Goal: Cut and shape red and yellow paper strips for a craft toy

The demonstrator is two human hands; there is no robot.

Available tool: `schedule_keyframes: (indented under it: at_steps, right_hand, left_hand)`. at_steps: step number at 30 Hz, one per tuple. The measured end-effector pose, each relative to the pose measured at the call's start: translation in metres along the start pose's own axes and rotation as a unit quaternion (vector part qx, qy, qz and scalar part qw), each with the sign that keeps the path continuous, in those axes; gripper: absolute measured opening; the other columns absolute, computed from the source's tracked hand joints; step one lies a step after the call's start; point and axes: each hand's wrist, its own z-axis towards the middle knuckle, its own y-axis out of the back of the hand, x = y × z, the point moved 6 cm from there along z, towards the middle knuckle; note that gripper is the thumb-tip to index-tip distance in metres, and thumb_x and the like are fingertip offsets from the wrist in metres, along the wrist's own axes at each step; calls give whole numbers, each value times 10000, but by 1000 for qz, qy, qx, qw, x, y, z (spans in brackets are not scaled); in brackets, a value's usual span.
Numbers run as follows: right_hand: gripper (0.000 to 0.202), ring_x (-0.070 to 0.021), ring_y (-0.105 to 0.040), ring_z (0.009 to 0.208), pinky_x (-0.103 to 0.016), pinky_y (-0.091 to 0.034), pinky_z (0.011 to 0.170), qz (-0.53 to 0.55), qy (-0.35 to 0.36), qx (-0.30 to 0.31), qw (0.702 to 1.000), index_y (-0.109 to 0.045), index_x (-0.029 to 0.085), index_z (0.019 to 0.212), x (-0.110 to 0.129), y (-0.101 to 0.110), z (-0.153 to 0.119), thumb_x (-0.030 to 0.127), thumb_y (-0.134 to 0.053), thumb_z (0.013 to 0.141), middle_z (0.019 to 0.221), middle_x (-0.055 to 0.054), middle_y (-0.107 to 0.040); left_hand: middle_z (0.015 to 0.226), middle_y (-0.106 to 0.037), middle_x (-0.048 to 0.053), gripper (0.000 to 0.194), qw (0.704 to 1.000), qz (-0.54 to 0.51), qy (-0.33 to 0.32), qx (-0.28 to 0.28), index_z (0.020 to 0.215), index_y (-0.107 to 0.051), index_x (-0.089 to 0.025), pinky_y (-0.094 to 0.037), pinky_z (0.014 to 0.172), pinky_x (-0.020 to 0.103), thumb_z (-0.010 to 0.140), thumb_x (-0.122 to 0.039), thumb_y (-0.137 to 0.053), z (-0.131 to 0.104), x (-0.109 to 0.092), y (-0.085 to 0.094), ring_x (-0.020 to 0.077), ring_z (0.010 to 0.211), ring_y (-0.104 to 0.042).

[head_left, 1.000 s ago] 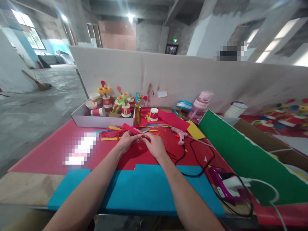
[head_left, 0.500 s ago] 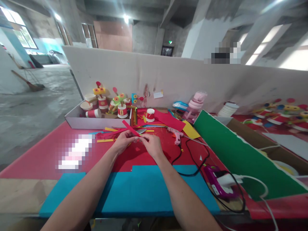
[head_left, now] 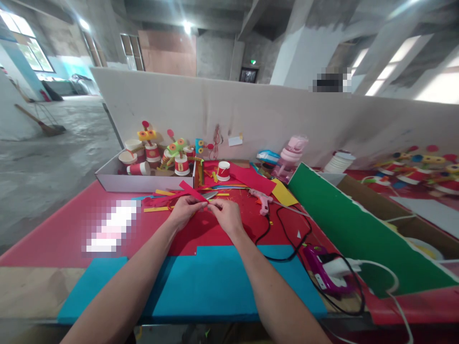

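Pinching a red paper strip (head_left: 191,190) between the fingertips of the left hand (head_left: 182,211) and the right hand (head_left: 227,216), drawn close together over the red table cover (head_left: 215,241). Gripping at the strip's near end, beside a grey metal blade (head_left: 212,195), and letting the far end slant up and away to the left. Showing a narrow, bright red band with straight long edges, standing out past the left hand without sagging. Hiding the near end among thumbs and fingers, too small to tell folded from flat.

Facing crowded edges beyond the hands: to the left, yellow strips (head_left: 157,209) and the front wall of a white tray (head_left: 143,182); ahead, a red-and-white paper cup (head_left: 223,171); to the right, a pink glue gun (head_left: 263,200) trailing a black cord (head_left: 279,259). Meeting, farther right, the slanting edge of a green panel (head_left: 340,224), near a purple socket block (head_left: 328,277). Stopping, at the back, against a tall pale partition (head_left: 287,114).

Finding the widest room for moving on the near side, over the flat blue board (head_left: 208,286) beneath the forearms, and leftward across the red cover, past a pixelated white patch (head_left: 114,224). Allowing less room between the right wrist and the cord.
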Motion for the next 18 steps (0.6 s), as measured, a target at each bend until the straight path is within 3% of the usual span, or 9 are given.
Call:
schedule_keyframes:
  at_steps: [18]
  right_hand:
    - [168, -142, -635, 630, -212, -433, 583, 90, -25, 15, 996, -739, 207, 745, -4, 0, 2, 306, -613, 794, 682, 11, -718]
  left_hand:
    - [626, -690, 47, 214, 999, -36, 8, 9, 652, -722, -126, -466, 605, 240, 587, -301, -828, 2, 8, 1, 125, 586, -597]
